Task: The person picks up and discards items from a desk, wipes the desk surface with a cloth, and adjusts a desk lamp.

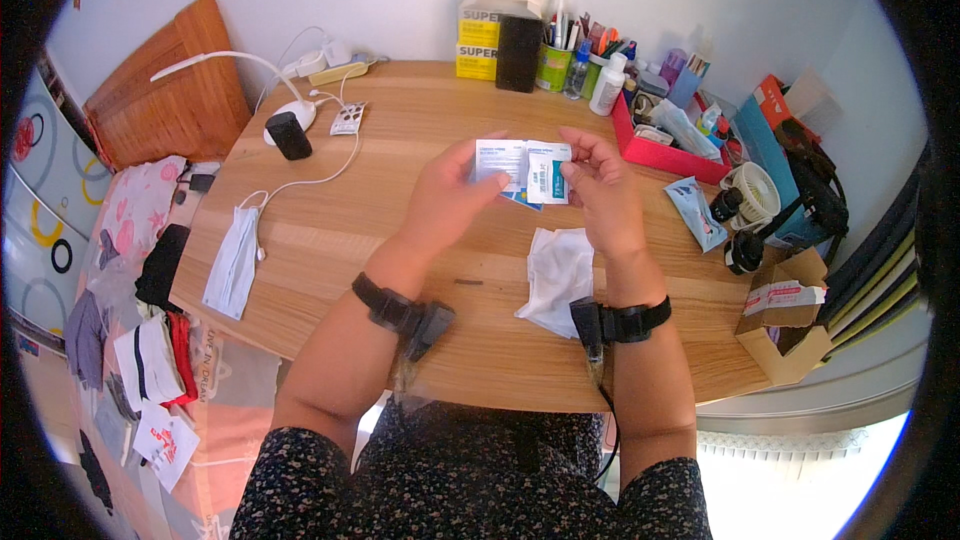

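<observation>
Both hands are raised over the middle of the wooden table [400, 210]. Between the thumb and fingers of my left hand [452, 188] is a white packet [500, 162] with fine print. A small white sachet with a teal patch [547, 172] is pinched in my right hand [607, 188]. The two packets sit edge to edge; whether they are joined I cannot tell. Part of a blue flat piece [522, 200] shows just below them, mostly hidden. A crumpled white tissue [556, 278] lies on the table beside my right wrist.
At the left are a face mask [233, 262], a white desk lamp [296, 112] and a black block [288, 136]. Yellow boxes [477, 45] and pen holders stand at the back. To the right are a red tray [640, 145], a wipes pack [696, 212], a fan [752, 193] and a cardboard box [785, 335].
</observation>
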Action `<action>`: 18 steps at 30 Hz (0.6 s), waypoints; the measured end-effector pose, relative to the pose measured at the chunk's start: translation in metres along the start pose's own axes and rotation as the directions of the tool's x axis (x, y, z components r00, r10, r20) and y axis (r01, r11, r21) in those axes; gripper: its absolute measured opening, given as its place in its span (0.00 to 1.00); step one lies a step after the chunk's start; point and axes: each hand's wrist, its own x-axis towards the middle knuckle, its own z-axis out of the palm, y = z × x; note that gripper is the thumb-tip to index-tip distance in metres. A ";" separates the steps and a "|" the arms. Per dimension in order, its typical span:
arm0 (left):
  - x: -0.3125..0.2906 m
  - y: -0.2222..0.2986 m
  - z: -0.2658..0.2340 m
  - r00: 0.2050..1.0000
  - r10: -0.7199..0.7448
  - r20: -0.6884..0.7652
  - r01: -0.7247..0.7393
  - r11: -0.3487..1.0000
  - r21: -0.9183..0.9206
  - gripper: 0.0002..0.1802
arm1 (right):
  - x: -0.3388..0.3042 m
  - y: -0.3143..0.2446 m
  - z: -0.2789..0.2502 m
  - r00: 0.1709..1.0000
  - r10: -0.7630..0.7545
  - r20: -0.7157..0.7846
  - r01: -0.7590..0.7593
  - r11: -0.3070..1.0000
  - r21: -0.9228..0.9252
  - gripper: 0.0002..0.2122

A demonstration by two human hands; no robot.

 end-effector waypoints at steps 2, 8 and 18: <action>0.000 -0.001 -0.002 1.000 0.024 -0.008 -0.023 0.997 0.074 0.22 | 0.000 -0.003 0.001 0.997 0.071 0.015 -0.072 0.997 0.033 0.15; 0.002 0.002 0.000 0.997 0.037 -0.067 -0.032 0.997 0.072 0.21 | 0.010 0.028 -0.031 0.926 0.348 0.146 -0.334 0.574 0.748 0.14; 0.002 0.001 -0.003 0.995 0.051 -0.080 -0.043 0.995 0.093 0.21 | 0.003 -0.010 -0.019 0.917 0.348 0.195 -0.357 0.495 0.792 0.21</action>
